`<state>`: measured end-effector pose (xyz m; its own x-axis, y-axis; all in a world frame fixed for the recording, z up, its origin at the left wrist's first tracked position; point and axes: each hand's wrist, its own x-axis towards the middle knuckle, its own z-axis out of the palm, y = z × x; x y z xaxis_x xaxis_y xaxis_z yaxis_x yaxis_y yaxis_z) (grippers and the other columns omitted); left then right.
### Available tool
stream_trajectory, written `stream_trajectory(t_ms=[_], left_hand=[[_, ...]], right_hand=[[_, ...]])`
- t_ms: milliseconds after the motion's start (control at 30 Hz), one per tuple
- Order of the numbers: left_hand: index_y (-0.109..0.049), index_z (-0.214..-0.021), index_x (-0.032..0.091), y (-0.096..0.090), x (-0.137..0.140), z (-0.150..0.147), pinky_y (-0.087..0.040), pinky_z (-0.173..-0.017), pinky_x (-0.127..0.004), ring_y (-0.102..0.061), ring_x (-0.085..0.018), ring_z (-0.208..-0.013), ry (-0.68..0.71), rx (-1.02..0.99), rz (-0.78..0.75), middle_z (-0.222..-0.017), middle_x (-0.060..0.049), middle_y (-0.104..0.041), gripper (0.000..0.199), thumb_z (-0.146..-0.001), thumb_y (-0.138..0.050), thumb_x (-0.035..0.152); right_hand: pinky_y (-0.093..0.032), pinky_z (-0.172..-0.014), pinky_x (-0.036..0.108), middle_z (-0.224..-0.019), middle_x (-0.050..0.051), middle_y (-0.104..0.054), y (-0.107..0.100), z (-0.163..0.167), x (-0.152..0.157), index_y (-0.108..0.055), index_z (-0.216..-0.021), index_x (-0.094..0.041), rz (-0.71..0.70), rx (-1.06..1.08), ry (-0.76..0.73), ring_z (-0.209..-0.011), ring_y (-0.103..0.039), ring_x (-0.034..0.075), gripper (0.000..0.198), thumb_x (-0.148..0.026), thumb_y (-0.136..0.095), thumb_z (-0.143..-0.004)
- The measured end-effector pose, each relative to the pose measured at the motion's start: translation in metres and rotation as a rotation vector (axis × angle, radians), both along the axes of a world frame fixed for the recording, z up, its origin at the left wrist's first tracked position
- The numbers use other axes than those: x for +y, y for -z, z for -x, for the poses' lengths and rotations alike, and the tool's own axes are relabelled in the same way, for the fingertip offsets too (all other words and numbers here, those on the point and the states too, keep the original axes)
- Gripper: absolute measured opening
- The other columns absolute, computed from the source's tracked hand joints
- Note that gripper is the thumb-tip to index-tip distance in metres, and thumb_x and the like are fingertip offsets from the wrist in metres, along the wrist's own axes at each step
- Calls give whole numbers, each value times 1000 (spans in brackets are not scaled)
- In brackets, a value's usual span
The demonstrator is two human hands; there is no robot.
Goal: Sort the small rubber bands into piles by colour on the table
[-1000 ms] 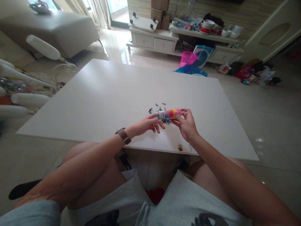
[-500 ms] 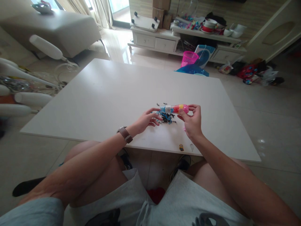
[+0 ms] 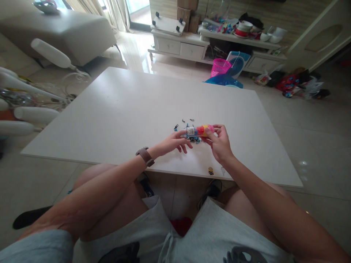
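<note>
White table (image 3: 137, 106) spreads under my grip. Pink perforated basket (image 3: 220, 68) on floor, beyond grip and table's far edge. Right hand (image 3: 220, 147): I have fingers closed round clear tube (image 3: 199, 130), thumb on near side. Left hand (image 3: 173, 142), left of grip: fingers loosely spread, one tip at tube's left end; contact I cannot tell. Tube lies sideways between hands, coloured contents, pale label. Black and blue loops (image 3: 195, 140) scattered on table under tube. Yellow Minion figure (image 3: 210, 170) nearer me than grip.

The tube (image 3: 199, 130), its label (image 3: 190, 131) too blurred to read, partly hides the loops (image 3: 196, 140).
</note>
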<state>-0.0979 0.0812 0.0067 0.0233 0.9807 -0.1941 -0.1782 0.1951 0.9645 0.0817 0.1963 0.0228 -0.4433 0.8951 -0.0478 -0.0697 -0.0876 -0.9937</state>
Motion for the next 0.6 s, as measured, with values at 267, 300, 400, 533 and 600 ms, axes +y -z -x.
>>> stream_trajectory(t_ms=[267, 300, 400, 533, 600], left_hand=[[-58, -141, 23, 0, 2, 7, -50, -60, -23, -71, -15, -68, -147, 2, 81, -98, -9, -78, 59, -84, -68, 33], [-57, -142, 24, 1, 3, 8, -50, -60, -23, -72, -15, -68, -177, 6, 98, -98, -9, -78, 60, -83, -68, 32], [-58, -142, 25, 1, 4, 10, -50, -59, -23, -72, -15, -68, -265, 38, 149, -99, -8, -78, 63, -80, -69, 30], [-62, -135, 23, 3, 5, 11, -50, -60, -24, -72, -16, -68, -314, 64, 175, -100, -9, -78, 58, -78, -70, 29], [-64, -130, 22, 5, 6, 10, -50, -59, -24, -72, -16, -68, -322, 81, 178, -100, -9, -78, 52, -78, -70, 28]], right_hand=[[-66, -78, 36, -109, -3, -56, 0, -6, 16, -51, -103, -29, -210, -53, 134, -92, -69, 16, 54, -55, -85, -72], [-66, -79, 36, -110, -2, -56, -3, -7, 19, -52, -105, -29, -293, -70, 163, -93, -68, 17, 52, -54, -85, -73], [-65, -82, 38, -119, 2, -56, -12, -11, 26, -56, -112, -30, -549, -121, 188, -97, -67, 19, 47, -48, -83, -78], [-65, -85, 43, -131, 5, -57, -19, -12, 27, -58, -125, -33, -766, -194, 107, -102, -66, 22, 42, -47, -73, -88], [-65, -86, 45, -134, 6, -57, -20, -11, 25, -58, -129, -35, -837, -228, 64, -107, -65, 24, 42, -46, -71, -90]])
